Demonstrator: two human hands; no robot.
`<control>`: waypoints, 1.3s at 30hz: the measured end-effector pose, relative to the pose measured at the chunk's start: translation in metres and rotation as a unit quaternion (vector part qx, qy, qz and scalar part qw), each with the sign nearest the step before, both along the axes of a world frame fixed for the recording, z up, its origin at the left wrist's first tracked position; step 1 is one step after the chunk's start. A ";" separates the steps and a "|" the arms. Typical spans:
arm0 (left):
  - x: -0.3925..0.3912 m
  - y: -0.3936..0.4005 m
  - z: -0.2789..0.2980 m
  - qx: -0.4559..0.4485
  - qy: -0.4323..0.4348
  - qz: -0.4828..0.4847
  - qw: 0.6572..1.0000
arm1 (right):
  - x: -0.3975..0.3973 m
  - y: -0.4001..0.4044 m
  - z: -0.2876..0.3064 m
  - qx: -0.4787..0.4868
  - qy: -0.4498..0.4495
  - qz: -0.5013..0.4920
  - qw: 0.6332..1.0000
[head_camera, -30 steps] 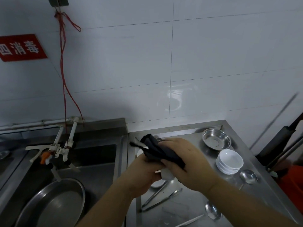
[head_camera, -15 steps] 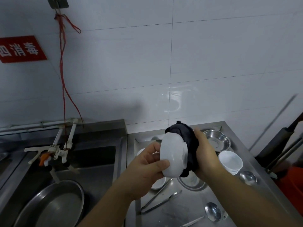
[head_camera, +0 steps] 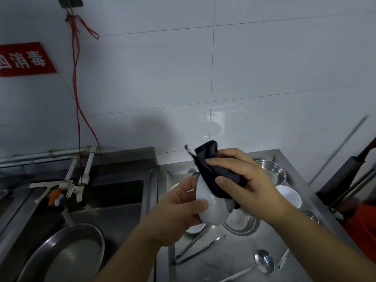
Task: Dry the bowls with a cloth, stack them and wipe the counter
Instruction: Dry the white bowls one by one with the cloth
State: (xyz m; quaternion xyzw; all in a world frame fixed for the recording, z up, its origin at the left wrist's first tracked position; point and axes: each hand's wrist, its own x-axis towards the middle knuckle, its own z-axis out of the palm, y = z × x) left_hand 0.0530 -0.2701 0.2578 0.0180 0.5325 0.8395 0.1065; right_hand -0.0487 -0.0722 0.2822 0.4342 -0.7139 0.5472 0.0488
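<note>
Both forearms rise from the lower edge of the view and meet in front of the chest. The left hand (head_camera: 179,210) is turned palm toward the right, its thumb lying across the near side of a white bowl (head_camera: 211,210) and its fingers curled round the far side, hidden behind it. The right hand (head_camera: 250,180) comes in from the right with the back of the hand facing up, wrist slightly bent. Its fingers and thumb pinch a dark cloth (head_camera: 215,171) against the bowl's upper side, the fingers stretched leftward over the fabric.
</note>
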 end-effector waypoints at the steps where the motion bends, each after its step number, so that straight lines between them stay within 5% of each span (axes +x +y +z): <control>1: 0.000 -0.001 0.001 -0.002 0.000 -0.001 1.000 | 0.000 -0.001 0.001 0.006 0.007 0.007 1.000; 7: 0.003 -0.003 0.011 -0.025 0.031 -0.009 0.999 | -0.005 -0.014 0.000 -0.108 -0.255 -0.025 0.960; 16: 0.002 0.014 0.006 -0.021 0.076 0.062 0.995 | 0.021 -0.033 -0.017 -0.247 -0.641 -0.040 0.726; 20: 0.000 0.013 0.003 -0.033 0.050 0.055 0.997 | 0.021 -0.034 -0.018 -0.227 -0.656 -0.046 0.719; 27: -0.006 -0.003 0.022 0.003 -0.035 0.080 0.996 | 0.015 -0.030 -0.012 -0.213 -0.567 -0.139 0.783; 29: -0.004 0.000 0.019 -0.029 -0.019 0.075 0.997 | 0.016 -0.031 -0.013 -0.225 -0.581 -0.140 0.770; 34: 0.005 0.019 0.002 -0.130 0.056 0.054 0.989 | 0.025 -0.037 -0.016 -0.243 -0.705 -0.101 0.659; 39: 0.005 0.028 -0.003 -0.156 0.068 0.052 0.984 | 0.021 -0.034 -0.014 -0.234 -0.687 -0.110 0.679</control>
